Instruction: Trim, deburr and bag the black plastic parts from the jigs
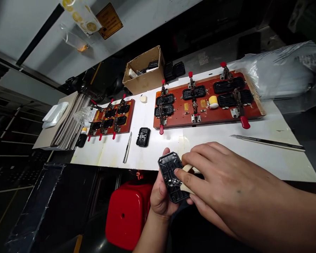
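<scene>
The left hand [160, 196] holds a black plate [170, 163] at the table's [200, 135] near edge, bare surface beyond; the right hand [221, 177] hides its right side (whether gripping anything, I cannot tell).

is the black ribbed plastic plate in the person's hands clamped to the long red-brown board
No, the left hand holds the black ribbed plastic plate, visibly apart from the long red-brown board.

Head camera: looks forward and down
Close: right hand [218, 179], lower right
Farther: desk [159, 140], spanning mid-frame
</scene>
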Action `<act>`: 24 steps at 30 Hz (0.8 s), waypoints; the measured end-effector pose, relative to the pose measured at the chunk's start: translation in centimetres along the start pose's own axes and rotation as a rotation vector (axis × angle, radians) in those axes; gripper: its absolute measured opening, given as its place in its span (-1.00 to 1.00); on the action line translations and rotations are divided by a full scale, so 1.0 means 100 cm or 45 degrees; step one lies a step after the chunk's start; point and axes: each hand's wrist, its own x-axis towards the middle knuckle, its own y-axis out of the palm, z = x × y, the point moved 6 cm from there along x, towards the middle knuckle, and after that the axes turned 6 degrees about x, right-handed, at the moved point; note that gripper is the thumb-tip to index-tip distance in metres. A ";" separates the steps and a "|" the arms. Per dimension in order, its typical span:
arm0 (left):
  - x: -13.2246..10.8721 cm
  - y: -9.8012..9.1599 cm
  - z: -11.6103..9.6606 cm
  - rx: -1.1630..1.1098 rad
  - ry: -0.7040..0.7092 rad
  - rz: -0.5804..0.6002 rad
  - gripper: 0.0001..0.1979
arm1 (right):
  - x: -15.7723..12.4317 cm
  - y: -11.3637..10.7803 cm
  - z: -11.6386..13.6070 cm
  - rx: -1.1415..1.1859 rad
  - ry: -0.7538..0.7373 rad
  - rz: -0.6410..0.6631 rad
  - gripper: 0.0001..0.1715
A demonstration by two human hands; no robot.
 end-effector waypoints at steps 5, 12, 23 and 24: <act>0.003 0.001 0.004 -0.030 -0.016 0.018 0.06 | -0.006 -0.003 -0.004 0.029 0.053 -0.028 -0.62; 0.009 0.001 0.008 0.011 -0.017 -0.052 0.17 | -0.011 -0.007 -0.005 -0.028 0.064 -0.013 -0.59; 0.004 0.010 0.009 0.030 -0.160 -0.071 0.19 | -0.014 -0.002 -0.009 -0.111 0.064 -0.063 -0.88; 0.003 0.008 0.011 0.026 -0.177 -0.071 0.21 | -0.014 -0.002 -0.009 -0.121 0.054 -0.075 -0.95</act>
